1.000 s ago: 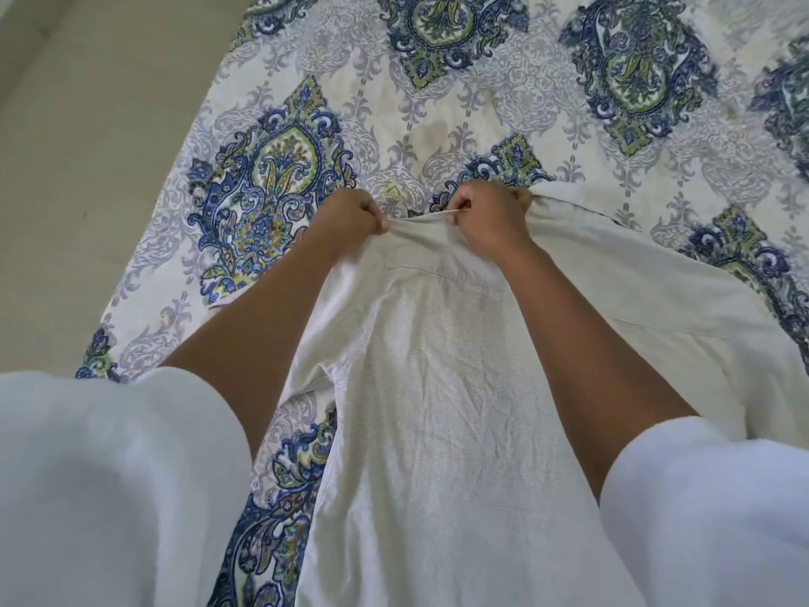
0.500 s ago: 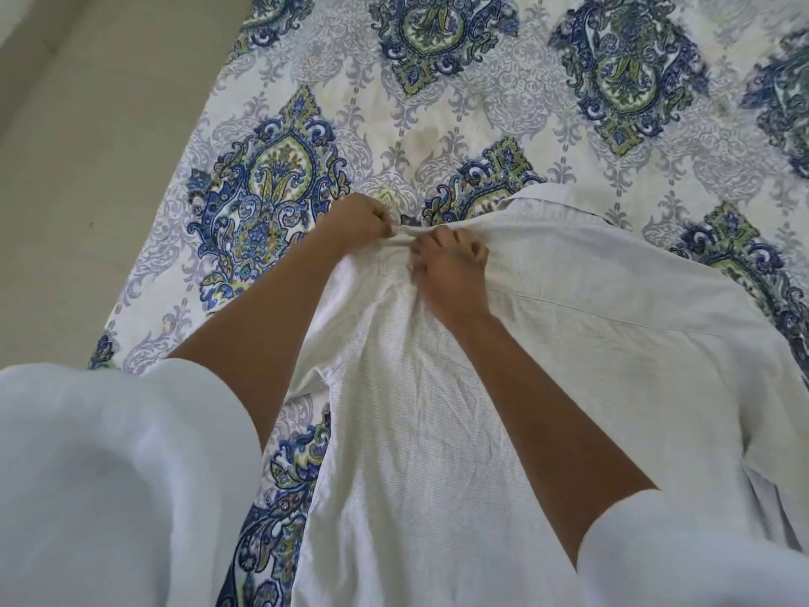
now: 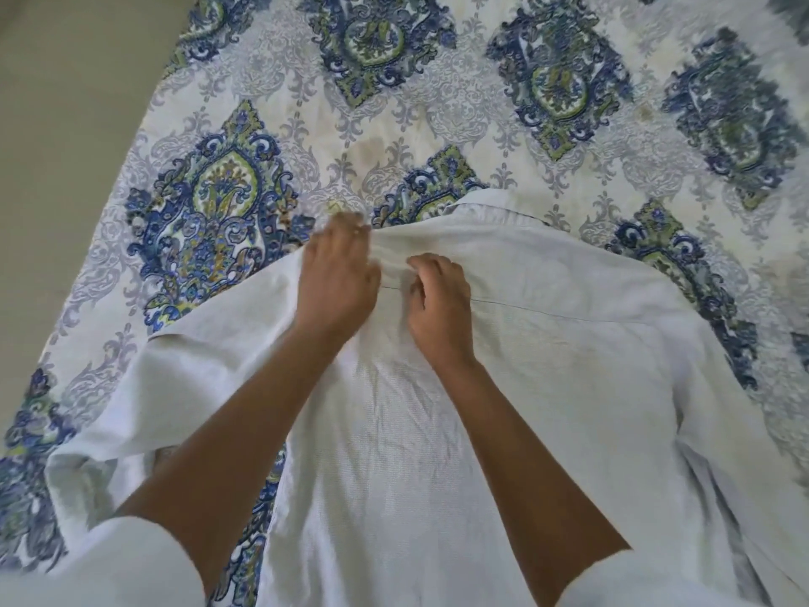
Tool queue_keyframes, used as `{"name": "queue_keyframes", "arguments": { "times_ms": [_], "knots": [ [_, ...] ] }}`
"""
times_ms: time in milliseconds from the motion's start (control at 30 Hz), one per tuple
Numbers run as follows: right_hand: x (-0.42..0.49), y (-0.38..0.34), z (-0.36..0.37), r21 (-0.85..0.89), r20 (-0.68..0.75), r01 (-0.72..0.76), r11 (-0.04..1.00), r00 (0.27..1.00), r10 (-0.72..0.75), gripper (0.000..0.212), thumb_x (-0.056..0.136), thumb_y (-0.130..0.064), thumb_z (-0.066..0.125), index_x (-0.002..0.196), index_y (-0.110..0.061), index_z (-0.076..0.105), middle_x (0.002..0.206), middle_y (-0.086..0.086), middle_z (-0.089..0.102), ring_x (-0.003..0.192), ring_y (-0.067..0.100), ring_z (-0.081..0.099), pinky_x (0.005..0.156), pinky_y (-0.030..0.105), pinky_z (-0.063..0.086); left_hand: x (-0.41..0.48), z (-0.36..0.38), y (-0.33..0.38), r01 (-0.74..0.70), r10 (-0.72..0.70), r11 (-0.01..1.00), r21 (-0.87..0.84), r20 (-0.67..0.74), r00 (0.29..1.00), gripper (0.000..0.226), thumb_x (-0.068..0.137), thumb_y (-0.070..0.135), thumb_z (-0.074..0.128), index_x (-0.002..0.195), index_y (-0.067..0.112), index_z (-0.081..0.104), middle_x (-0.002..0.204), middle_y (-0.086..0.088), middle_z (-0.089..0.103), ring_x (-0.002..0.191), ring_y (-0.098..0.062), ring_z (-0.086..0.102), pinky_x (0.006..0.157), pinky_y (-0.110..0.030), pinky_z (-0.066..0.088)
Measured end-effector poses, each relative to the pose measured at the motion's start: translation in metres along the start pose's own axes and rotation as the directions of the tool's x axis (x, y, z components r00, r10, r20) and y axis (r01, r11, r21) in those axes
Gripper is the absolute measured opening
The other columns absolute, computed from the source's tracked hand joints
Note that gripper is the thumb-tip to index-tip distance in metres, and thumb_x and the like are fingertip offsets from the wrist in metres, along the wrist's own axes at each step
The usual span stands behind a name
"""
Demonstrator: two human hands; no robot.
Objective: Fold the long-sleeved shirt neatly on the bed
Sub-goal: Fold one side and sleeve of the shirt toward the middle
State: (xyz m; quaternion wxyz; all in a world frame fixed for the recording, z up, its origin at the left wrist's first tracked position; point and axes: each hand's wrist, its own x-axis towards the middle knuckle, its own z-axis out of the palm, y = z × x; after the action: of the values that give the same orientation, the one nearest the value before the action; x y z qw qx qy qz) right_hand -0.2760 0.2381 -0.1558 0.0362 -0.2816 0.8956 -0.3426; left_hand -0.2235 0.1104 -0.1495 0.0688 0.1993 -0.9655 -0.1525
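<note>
Shirt [image 3: 503, 387] back-up on the bed [image 3: 394, 138]; my left hand [image 3: 339, 273] lies flat, fingers extended, near the collar, right hand [image 3: 437, 295] curled, pinching fabric beside it.

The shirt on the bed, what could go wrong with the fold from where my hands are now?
1. The shirt is wrinkled across the back, so creases may get folded in.
2. The left sleeve lies bunched near the bedspread edge and could slide off.
3. The left hand and right hand both work near the collar, so tugging there might skew the shirt.
</note>
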Motion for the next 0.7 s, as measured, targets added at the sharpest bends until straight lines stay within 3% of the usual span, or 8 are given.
{"name": "queue_keyframes", "arguments": {
  "times_ms": [33, 100, 167, 233, 333, 533, 633, 700],
  "knots": [
    [-0.005, 0.014, -0.007, -0.031, 0.008, -0.039, 0.999, 0.999, 0.039, 0.039, 0.085, -0.014, 0.039, 0.116, -0.003, 0.060, 0.121, 0.016, 0.061, 0.114, 0.034, 0.054, 0.096, 0.045, 0.043, -0.009, 0.005, 0.000, -0.118, 0.109, 0.992, 0.050, 0.152, 0.982, 0.052, 0.096, 0.030, 0.033, 0.143, 0.007, 0.031, 0.152, -0.014, 0.028, 0.140, -0.028, 0.025, 0.113, -0.046, 0.018],
    [-0.012, 0.047, -0.026, -0.159, 0.050, -0.122, 0.980, 0.990, 0.131, 0.045, 0.090, -0.018, 0.039, 0.132, -0.007, 0.050, 0.142, 0.012, 0.046, 0.135, 0.027, 0.039, 0.109, 0.044, 0.030, -0.015, 0.012, -0.010, -0.114, 0.048, 0.983, 0.145, 0.396, 0.917, 0.058, 0.100, 0.041, 0.019, 0.150, 0.017, 0.002, 0.159, -0.001, 0.000, 0.146, -0.016, -0.001, 0.116, -0.043, -0.003],
    [-0.014, 0.073, -0.047, -0.208, 0.096, -0.207, 0.956, 0.968, 0.231, 0.043, 0.097, -0.020, 0.038, 0.139, -0.012, 0.043, 0.151, 0.006, 0.033, 0.143, 0.019, 0.025, 0.115, 0.040, 0.020, -0.012, 0.010, -0.011, 0.009, -0.104, 0.975, 0.222, 0.416, 0.903, 0.061, 0.099, 0.045, 0.016, 0.150, 0.018, -0.003, 0.159, 0.002, -0.006, 0.146, -0.014, -0.007, 0.115, -0.046, -0.009],
    [-0.016, 0.082, -0.069, -0.025, 0.096, -0.272, 0.962, 0.957, 0.273, 0.039, 0.098, -0.015, 0.041, 0.136, -0.009, 0.046, 0.150, 0.009, 0.035, 0.142, 0.020, 0.026, 0.117, 0.039, 0.019, -0.012, 0.004, 0.009, 0.056, -0.165, 0.959, 0.279, 0.387, 0.907, 0.063, 0.098, 0.046, 0.014, 0.150, 0.013, 0.000, 0.159, -0.002, -0.002, 0.146, -0.018, -0.005, 0.114, -0.050, -0.010],
    [-0.021, 0.085, -0.105, 0.179, -0.010, -0.416, 0.892, 0.905, 0.424, 0.035, 0.098, -0.013, 0.042, 0.130, -0.006, 0.053, 0.140, 0.011, 0.049, 0.134, 0.021, 0.039, 0.113, 0.031, 0.029, -0.013, 0.001, 0.062, -0.049, -0.036, 0.973, 0.226, 0.358, 0.933, 0.062, 0.098, 0.046, 0.012, 0.150, 0.012, 0.003, 0.159, -0.003, -0.003, 0.146, -0.017, -0.006, 0.115, -0.047, -0.010],
    [-0.076, 0.142, -0.174, -0.086, -0.268, -0.611, 0.787, 0.775, 0.573, 0.028, 0.087, -0.003, 0.049, 0.107, -0.010, 0.066, 0.114, 0.011, 0.064, 0.116, 0.033, 0.046, 0.095, 0.041, 0.038, -0.049, 0.029, 0.157, -0.334, 0.266, 0.941, 0.056, 0.487, 0.832, 0.064, 0.095, 0.048, 0.001, 0.150, 0.017, 0.007, 0.159, 0.001, -0.004, 0.146, -0.013, -0.006, 0.117, -0.040, -0.004],
    [-0.112, 0.165, -0.202, -0.034, -0.353, -0.697, 0.716, 0.679, 0.644, 0.028, 0.090, -0.003, 0.047, 0.111, -0.011, 0.063, 0.119, 0.013, 0.057, 0.120, 0.034, 0.040, 0.095, 0.043, 0.035, -0.069, 0.044, 0.186, -0.432, 0.340, 0.901, 0.045, 0.544, 0.767, 0.086, 0.075, 0.049, -0.021, 0.150, 0.016, 0.005, 0.159, 0.001, -0.006, 0.146, -0.015, -0.007, 0.117, -0.040, -0.004],
    [-0.126, 0.185, -0.224, 0.013, -0.360, -0.789, 0.615, 0.570, 0.739, 0.032, 0.092, -0.007, 0.046, 0.121, -0.013, 0.057, 0.129, 0.014, 0.049, 0.124, 0.033, 0.036, 0.099, 0.043, 0.034, -0.076, 0.051, 0.210, -0.453, 0.362, 0.891, 0.032, 0.552, 0.751, 0.073, 0.087, 0.049, -0.012, 0.150, 0.016, 0.004, 0.159, 0.000, -0.006, 0.146, -0.014, -0.006, 0.117, -0.040, -0.003]
  ]
}}
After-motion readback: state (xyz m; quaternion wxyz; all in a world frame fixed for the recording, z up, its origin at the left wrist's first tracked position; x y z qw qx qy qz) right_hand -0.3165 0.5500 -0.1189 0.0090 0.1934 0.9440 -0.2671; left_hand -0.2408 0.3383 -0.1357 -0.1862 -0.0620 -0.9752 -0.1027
